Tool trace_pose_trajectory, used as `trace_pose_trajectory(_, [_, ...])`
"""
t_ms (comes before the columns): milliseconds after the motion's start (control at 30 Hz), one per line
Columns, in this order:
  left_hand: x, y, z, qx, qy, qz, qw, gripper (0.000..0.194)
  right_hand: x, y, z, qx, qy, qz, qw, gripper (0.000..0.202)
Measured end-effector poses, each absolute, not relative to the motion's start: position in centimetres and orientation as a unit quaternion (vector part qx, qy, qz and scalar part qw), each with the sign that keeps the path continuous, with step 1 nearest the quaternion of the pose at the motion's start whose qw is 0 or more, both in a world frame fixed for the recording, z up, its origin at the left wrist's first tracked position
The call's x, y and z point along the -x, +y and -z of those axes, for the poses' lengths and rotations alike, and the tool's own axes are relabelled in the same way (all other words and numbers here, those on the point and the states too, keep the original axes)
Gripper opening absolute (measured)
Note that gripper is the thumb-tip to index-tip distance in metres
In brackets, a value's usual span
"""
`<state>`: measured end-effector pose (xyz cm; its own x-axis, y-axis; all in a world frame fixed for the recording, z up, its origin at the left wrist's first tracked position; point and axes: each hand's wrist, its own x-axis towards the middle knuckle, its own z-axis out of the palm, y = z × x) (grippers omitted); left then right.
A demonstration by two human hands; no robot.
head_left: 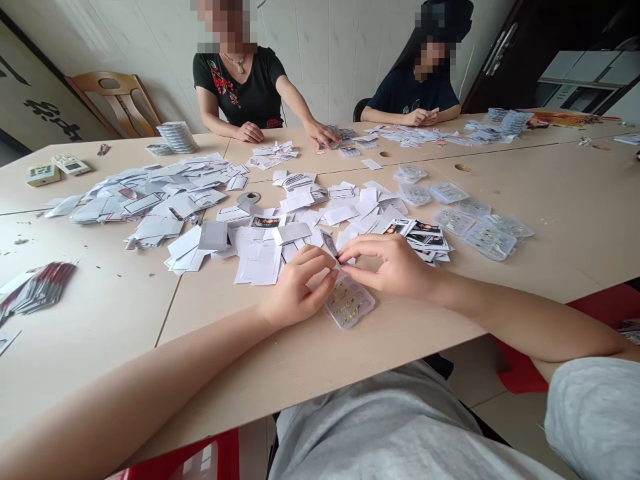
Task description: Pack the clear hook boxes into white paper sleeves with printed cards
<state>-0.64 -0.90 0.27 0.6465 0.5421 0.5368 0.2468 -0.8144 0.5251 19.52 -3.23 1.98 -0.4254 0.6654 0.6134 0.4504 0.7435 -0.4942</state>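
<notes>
Both my hands meet over the table near its front edge, pinching a small printed card (pixel 329 243) between them. My left hand (pixel 303 285) is closed, thumb and forefinger at the card's lower end. Thumb and fingertips of my right hand (pixel 387 263) press on the card from the other side. Directly beneath lies a clear plastic box (pixel 349 305) with gold-coloured small pieces in its compartments; my left hand covers part of it. Dark printed cards (pixel 425 237) are piled just beyond my right hand.
White paper slips (pixel 165 187) spread across the middle and left. Several clear boxes (pixel 487 240) lie at right. A tape roll (pixel 249 198), two calculator-like devices (pixel 69 164) and a packet stack (pixel 43 287) are at left. Two people sit opposite, one person's hand (pixel 323 133) reaching to small boxes.
</notes>
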Motion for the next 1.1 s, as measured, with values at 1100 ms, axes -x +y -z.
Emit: trace_pose_trajectory(1100, [0.3,-0.3,-0.8,-0.723,0.36,-0.411,0.424,0.011,-22.2,-0.9,-3.2,0.414,-0.701,-0.416,0.405,0.021])
